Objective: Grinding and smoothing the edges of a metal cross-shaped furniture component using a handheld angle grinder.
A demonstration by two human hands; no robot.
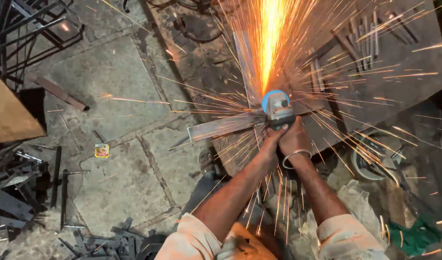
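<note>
Both hands grip an angle grinder (278,108) with a blue guard at the middle of the view. My left hand (270,139) wraps its body from the left, and my right hand (294,137), with a metal bangle on the wrist, holds it from the right. The grinder's disc presses on a flat metal bar (221,126) lying across a dark metal worktable (399,82). Bright orange sparks fan out from the disc, mostly up and away from me, some back toward my arms.
Several short metal strips (365,33) lie on the table's far right. Scrap steel pieces (13,192) pile up on the stone floor at left, by a wooden board (9,115). A small yellow packet (101,150) lies on the floor. A round bowl (370,161) sits right of my arms.
</note>
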